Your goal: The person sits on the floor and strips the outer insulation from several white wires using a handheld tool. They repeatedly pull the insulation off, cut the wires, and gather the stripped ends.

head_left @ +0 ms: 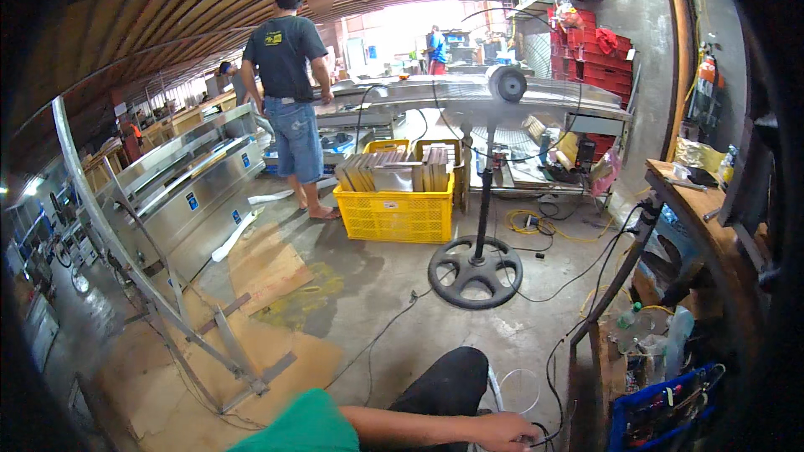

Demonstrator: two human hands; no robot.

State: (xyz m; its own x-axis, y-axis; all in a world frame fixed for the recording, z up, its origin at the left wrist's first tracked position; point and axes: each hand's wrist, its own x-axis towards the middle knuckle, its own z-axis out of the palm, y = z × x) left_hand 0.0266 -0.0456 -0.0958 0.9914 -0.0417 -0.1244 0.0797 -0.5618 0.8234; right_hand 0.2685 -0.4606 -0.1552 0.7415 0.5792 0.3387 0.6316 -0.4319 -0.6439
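Observation:
My left arm, in a green sleeve, reaches across the bottom edge toward the right. At its end my left hand [505, 431] is closed, fingers curled down. What it grips is hidden by the hand and cut off by the lower edge. A dark cable [548, 433] curls right beside its fingertips, and a thin white loop of tubing [521, 372] lies just beyond it. My knee in dark cloth [444, 381] is raised behind the forearm. My right hand is out of view.
A black pedestal fan [475, 272] stands ahead, beside a yellow crate [394, 216] of flat pieces. A metal frame and steel cabinet [201, 201] fill the left. A co-worker [287, 75] stands behind. At right are a wooden bench [703, 201] and blue tool pouch [662, 410]. Cables cross the floor.

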